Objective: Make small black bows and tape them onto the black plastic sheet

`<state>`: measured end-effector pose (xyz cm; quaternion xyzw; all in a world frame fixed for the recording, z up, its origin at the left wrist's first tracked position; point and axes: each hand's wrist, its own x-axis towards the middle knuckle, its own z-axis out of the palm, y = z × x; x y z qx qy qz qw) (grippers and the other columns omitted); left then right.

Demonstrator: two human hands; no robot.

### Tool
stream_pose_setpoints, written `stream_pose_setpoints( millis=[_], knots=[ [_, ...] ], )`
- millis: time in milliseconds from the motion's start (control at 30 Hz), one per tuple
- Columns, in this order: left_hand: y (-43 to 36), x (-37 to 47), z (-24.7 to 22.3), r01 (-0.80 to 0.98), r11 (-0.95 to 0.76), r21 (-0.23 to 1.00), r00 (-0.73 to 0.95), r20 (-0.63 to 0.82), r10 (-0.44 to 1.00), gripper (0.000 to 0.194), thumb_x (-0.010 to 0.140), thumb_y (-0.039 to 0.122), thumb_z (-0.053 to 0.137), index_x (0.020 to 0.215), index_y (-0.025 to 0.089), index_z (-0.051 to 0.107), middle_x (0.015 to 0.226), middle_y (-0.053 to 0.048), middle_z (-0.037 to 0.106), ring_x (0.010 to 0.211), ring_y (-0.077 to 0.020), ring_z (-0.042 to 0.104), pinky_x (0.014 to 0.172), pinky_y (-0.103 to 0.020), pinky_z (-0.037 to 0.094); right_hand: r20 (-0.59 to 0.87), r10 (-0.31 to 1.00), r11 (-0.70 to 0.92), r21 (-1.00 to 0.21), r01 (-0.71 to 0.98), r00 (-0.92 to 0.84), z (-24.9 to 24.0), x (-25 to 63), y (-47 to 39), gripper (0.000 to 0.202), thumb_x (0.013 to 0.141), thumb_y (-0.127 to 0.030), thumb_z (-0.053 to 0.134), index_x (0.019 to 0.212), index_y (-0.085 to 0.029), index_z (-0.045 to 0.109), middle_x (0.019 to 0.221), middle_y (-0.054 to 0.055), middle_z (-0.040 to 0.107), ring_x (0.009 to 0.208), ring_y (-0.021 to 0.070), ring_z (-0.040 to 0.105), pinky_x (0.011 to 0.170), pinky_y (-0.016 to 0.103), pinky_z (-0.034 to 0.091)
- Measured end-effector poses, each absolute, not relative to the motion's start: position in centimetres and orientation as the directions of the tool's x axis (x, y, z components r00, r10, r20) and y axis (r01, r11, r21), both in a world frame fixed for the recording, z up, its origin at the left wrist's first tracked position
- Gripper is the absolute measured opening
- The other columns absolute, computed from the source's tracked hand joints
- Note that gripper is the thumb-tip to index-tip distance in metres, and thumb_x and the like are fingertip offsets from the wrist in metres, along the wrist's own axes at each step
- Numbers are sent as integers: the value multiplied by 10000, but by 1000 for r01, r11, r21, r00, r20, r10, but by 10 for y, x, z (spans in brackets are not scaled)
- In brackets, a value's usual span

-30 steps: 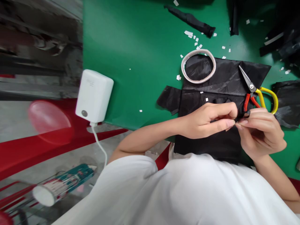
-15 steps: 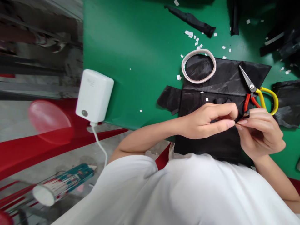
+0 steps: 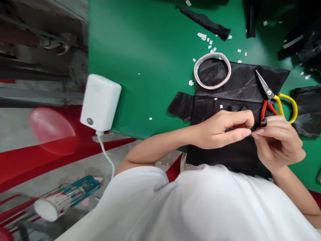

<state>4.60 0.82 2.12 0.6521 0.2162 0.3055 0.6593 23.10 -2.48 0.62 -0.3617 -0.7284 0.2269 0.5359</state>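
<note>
My left hand (image 3: 229,129) pinches the edge of a small strip of black fabric (image 3: 257,125). Its fingertips meet those of my right hand (image 3: 281,140), which is closed on the same strip. Under both hands lies a larger black fabric piece (image 3: 208,108), flat on the green table. Scissors (image 3: 269,93) with red and yellow handles rest on it just beyond my right hand, blades pointing away. A ring of white tape (image 3: 197,77) sits on the fabric's far left corner.
On the green table (image 3: 140,43) are white paper bits (image 3: 191,82) and a rolled black strip (image 3: 204,20). More black fabric (image 3: 309,112) lies at the right. A white power bank (image 3: 101,102) with a cable is at the table's left edge.
</note>
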Motion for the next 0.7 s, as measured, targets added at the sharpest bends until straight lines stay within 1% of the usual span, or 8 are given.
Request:
stream_pose_setpoints(
  millis=[233,433,567,700],
  knots=[
    [8,45,21,-142,-60,988,714,144,685,138,926,153,491,802,184,439,679,39,447,600,-73,399,596,-212,350,589,791,609,-731,307,-167,8,230,-25,250,724,-51,746,904,-198,656,746,-7,687,677,158,644,600,328,534],
    [7,45,21,-125,-37,991,722,116,682,145,930,197,488,796,190,432,667,37,452,590,-82,399,594,-224,351,625,763,645,-719,260,-165,6,231,-25,264,701,-24,756,913,-149,660,745,22,694,673,162,638,614,337,530],
    [8,46,21,-80,2,997,733,57,677,177,939,273,478,787,196,429,646,31,449,587,-97,398,588,-237,351,610,775,629,-724,283,-164,7,231,-26,283,696,-41,769,919,-178,662,758,12,700,666,165,641,613,340,532],
    [9,46,21,-77,-17,997,734,68,676,187,946,281,464,784,195,432,650,28,456,589,-96,407,591,-236,356,605,777,626,-708,327,-177,8,231,-27,253,722,-49,745,911,-191,656,760,4,696,677,163,643,614,335,539]
  ],
)
